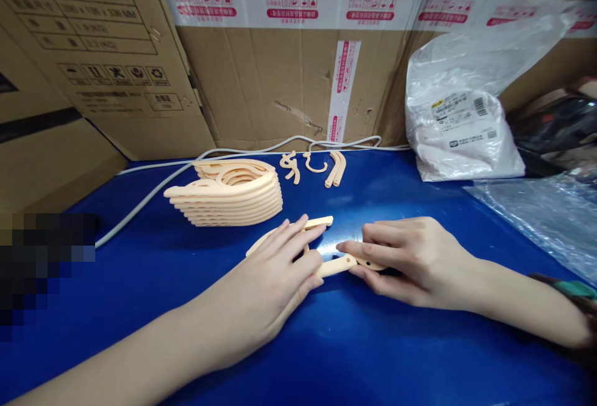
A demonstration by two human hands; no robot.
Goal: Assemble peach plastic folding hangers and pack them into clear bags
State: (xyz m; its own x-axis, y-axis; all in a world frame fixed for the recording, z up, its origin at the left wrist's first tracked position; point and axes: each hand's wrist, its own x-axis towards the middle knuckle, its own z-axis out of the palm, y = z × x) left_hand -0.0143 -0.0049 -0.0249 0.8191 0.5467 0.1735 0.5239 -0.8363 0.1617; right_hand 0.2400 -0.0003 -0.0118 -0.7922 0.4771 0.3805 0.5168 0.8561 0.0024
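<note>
My left hand (275, 275) is closed over a cream plastic hanger (336, 265), its fingers covering much of the hanger's middle. One slim end of the hanger (321, 222) sticks out past the fingertips. Between the thumb and fingers of my right hand (420, 263) is a small cream hanger arm piece (373, 265) with dark holes. It meets the hanger's end beside a small hole; whether the two are joined cannot be made out. Behind my left hand stands a neat stack of cream hanger bodies (228, 201).
On the blue table (354, 356), loose cream hooks (291, 166), another hook (318, 168) and curved arm pieces (336, 170) lie at the back. A white cable (153, 198) runs behind them. Cardboard boxes (280, 83) wall the back; a labelled plastic bag (461, 126) stands right.
</note>
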